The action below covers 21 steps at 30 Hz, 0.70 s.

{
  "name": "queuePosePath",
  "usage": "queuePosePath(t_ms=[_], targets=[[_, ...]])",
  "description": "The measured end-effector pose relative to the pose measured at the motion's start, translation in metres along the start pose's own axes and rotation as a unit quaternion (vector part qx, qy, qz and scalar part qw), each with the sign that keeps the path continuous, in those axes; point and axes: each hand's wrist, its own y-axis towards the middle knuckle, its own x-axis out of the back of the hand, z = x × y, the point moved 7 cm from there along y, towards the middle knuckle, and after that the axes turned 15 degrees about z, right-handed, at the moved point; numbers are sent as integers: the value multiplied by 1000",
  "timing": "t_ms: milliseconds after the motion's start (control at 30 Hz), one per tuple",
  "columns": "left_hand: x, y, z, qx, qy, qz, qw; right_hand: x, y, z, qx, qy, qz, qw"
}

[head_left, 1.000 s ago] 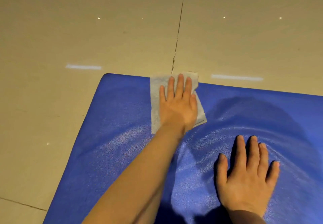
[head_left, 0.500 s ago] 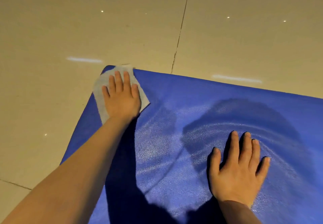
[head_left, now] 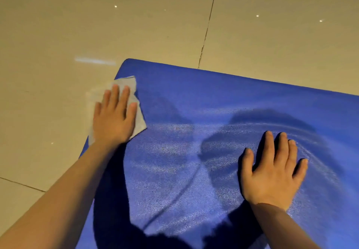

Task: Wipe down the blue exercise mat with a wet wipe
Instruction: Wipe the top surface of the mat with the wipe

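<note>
1. While the blue exercise mat (head_left: 223,116) lies flat on the beige tiled floor (head_left: 77,25), the left hand (head_left: 113,117) presses a wet wipe (head_left: 136,112) down at the mat's left edge, near the far corner.
2. The fingers (head_left: 114,97) of that hand are straight and close together, flat on top of the wipe. Nothing is pinched, just palm-down pressure.
3. The wipe sticks out beyond the fingertips and to their right, and part of it hangs past the mat's edge onto the tile.
4. Over to the right hand (head_left: 272,173): it's planted palm-down on the mat, fingers spread and straight, holding nothing, well apart from the wipe.
5. Damp sheen shows on the mat between the two hands, with dark shadows across it.
</note>
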Motion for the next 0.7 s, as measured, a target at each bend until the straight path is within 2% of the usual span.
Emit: queuePosePath(t_ms=[100, 167, 200, 267, 333, 400, 467, 533, 633, 700], targets=[[0, -7, 21, 125, -59, -4, 990, -1, 1, 1, 1, -5, -3, 1000], [-11, -14, -14, 145, -61, -7, 988, 0, 0, 0, 1, -8, 0, 1000], [-21, -18, -43, 110, -47, -6, 993, 0, 0, 0, 1, -10, 2, 1000], [-44, -39, -108, -26, 9, -24, 999, -1, 1, -1, 0, -12, 8, 1000], [-66, -68, -157, -150, 60, -10, 987, -1, 1, -1, 2, -9, 8, 1000], [-78, -89, -165, -234, 87, 34, 968, -1, 1, -1, 4, -9, 8, 1000], [-76, -100, -138, -283, 110, 51, 951, -2, 1, -1, 5, -10, 18, 1000], [-66, -101, -80, -242, 102, 24, 965, -1, 2, -2, 5, -9, 26, 1000], [-43, -99, 8, -72, 41, 16, 996, -2, 1, -2, 4, -14, 36, 999], [-39, -97, 29, -2, 35, 18, 999, -5, 2, 1, 7, -22, 48, 999]])
